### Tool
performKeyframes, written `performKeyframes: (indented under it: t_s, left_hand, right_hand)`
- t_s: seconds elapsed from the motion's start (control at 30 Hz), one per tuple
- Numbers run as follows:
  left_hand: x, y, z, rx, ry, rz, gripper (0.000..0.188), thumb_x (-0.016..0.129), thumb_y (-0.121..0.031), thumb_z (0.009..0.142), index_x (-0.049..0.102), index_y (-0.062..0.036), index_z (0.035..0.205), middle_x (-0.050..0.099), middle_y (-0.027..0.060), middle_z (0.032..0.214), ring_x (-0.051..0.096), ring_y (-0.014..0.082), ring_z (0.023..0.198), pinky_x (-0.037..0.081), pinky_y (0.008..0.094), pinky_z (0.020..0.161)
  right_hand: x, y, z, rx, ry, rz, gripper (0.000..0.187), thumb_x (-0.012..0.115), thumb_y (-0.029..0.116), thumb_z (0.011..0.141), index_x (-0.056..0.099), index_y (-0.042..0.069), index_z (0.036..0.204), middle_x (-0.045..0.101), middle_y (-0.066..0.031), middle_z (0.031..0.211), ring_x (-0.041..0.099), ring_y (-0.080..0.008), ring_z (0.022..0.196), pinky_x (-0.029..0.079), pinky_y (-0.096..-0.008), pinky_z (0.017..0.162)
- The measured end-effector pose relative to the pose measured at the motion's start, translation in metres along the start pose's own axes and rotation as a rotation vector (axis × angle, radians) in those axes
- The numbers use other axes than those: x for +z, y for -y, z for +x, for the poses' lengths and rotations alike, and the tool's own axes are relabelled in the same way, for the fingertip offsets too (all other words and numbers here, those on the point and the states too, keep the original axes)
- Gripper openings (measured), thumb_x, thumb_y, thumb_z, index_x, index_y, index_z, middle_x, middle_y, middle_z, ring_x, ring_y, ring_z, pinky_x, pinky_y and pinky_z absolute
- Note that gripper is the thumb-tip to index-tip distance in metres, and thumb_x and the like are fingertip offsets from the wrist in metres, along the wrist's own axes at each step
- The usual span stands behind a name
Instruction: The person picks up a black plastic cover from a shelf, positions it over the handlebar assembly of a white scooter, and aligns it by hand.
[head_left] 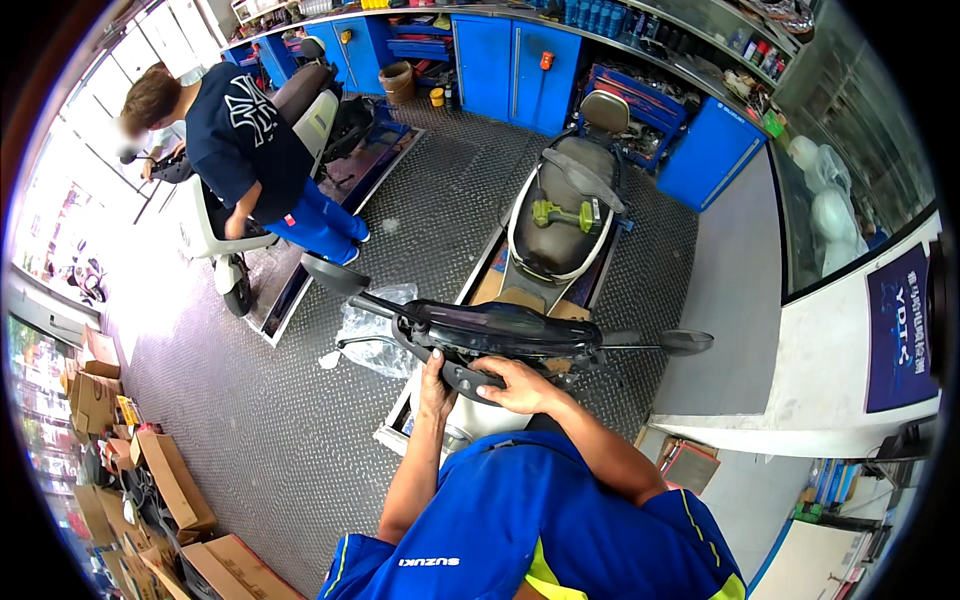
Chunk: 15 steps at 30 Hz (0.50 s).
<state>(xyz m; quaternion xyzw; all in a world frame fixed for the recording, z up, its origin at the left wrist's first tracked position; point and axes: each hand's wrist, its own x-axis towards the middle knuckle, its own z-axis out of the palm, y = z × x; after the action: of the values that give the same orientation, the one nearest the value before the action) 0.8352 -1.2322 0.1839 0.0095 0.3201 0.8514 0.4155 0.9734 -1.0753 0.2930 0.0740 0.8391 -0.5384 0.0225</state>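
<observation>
Diamond-plate flooring point(270, 430) surrounded a scooter whose handlebar panel sat between two hands

Just ahead of the wearer's blue shirt point(500, 510), a curved black panel point(464, 382) was on the near side of the scooter's handlebar point(500, 325). The left hand point(436, 388) gripped its left end, thumb upright on the near face, most of the other fingers hidden. The right hand point(522, 386) pinched its right part, fingertips lost among dark parts; whether the panel was fastened could not be made out. Arms and shirt covered much of the scooter's front. One mirror point(335, 275) stuck out leftward, another point(686, 343) rightward. Clear plastic wrapping point(378, 345) lay crumpled on the floor near the handlebar, its contents indistinct. Beyond, a green cordless drill point(567, 213) rested on the dark seat point(552, 245). Farther left, a person in a navy T-shirt point(260, 150) leaned over a white scooter point(205, 215), partly washed out by glare. Blue cabinets point(545, 75) lined the back; cardboard boxes point(175, 480) at lower left were cut off by the lens's dark rim.
</observation>
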Motion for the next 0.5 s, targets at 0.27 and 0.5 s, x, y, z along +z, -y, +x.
performKeyframes:
  t_s: [0.27, 0.5]
  left_hand:
    - [-0.009, 0.015, 0.003, 0.087, -0.054, 0.12, 0.073, 0.071, -0.05, 0.098, 0.043, -0.0053, 0.15, 0.061, 0.0092, 0.135, 0.062, 0.0228, 0.119, 0.052, 0.0403, 0.104]
    - [0.018, 0.011, 0.009, 0.242, -0.139, 0.268, 0.066, 0.069, -0.055, 0.098, 0.055, -0.0044, 0.138, 0.066, 0.007, 0.125, 0.065, 0.0207, 0.111, 0.053, 0.0393, 0.099]
  right_hand:
    - [0.007, -0.001, -0.008, 0.004, -0.22, 0.13, 0.043, 0.074, 0.013, 0.094, 0.063, 0.0, 0.133, 0.07, -0.0206, 0.127, 0.067, -0.0381, 0.119, 0.051, -0.0446, 0.106]
    - [-0.01, 0.024, -0.039, -0.05, -0.276, -0.199, 0.045, 0.075, 0.018, 0.093, 0.063, 0.0, 0.133, 0.068, -0.022, 0.132, 0.064, -0.0402, 0.124, 0.05, -0.0454, 0.107]
